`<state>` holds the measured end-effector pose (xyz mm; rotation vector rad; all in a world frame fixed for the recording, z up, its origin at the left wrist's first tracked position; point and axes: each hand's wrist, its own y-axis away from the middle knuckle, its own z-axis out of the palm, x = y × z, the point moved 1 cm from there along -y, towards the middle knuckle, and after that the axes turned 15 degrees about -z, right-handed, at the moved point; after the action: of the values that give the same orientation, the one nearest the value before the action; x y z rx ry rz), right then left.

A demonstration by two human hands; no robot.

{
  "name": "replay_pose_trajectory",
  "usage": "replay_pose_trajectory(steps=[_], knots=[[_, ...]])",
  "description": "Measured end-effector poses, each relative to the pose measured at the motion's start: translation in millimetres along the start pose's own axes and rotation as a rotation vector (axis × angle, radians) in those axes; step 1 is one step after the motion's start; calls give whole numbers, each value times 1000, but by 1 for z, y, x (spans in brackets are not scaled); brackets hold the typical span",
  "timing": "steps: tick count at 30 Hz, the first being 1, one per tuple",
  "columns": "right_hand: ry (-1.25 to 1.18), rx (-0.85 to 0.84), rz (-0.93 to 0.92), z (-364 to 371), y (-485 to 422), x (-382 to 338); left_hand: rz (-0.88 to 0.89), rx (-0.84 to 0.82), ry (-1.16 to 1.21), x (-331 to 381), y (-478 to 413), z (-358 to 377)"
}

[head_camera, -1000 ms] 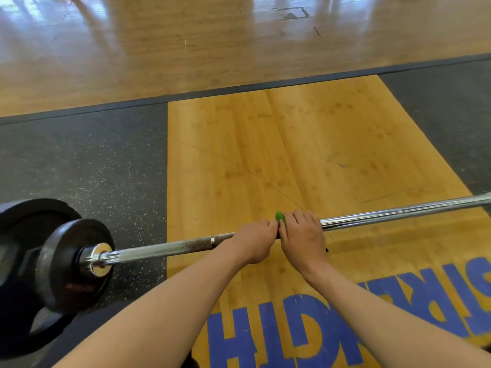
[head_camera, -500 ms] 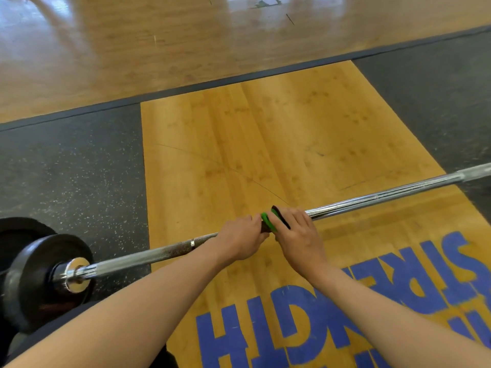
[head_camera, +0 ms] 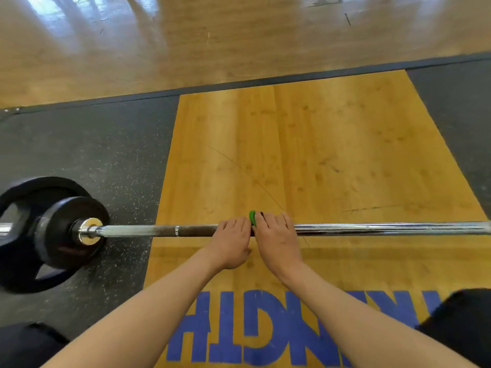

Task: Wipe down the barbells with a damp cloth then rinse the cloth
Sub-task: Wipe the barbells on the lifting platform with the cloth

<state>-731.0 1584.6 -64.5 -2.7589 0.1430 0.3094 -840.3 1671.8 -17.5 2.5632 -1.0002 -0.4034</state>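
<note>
Your left hand (head_camera: 233, 243) curls round the barbell (head_camera: 372, 229); pressed against it, your right hand (head_camera: 277, 240) clamps the green cloth (head_camera: 252, 218) onto the shaft.

A yellow wooden lifting platform (head_camera: 318, 155) with blue lettering (head_camera: 265, 328) lies between speckled black floor mats (head_camera: 93, 155), bordered by a glossy hardwood floor (head_camera: 186, 35) reflecting pale light.

one barbell (head_camera: 372, 229) on one wooden platform (head_camera: 305, 155). two black plates sit at its end: a smaller plate (head_camera: 62, 235) and a larger plate (head_camera: 29, 193). two hands, left hand (head_camera: 232, 244) and right hand (head_camera: 276, 240), and one green cloth (head_camera: 252, 218).
</note>
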Motion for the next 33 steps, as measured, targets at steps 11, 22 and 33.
replay_pose_trajectory(steps=[11, 22, 33], knots=[[36, -12, 96, 0, -13, 10, -97, -51, -63, 13, -1, -9], [182, -14, 135, -27, 27, 68, 2, 43, -40, 7, -12, -4], [138, -13, -7, -3, 15, 20, -30, 97, -2, 6, -16, 2]])
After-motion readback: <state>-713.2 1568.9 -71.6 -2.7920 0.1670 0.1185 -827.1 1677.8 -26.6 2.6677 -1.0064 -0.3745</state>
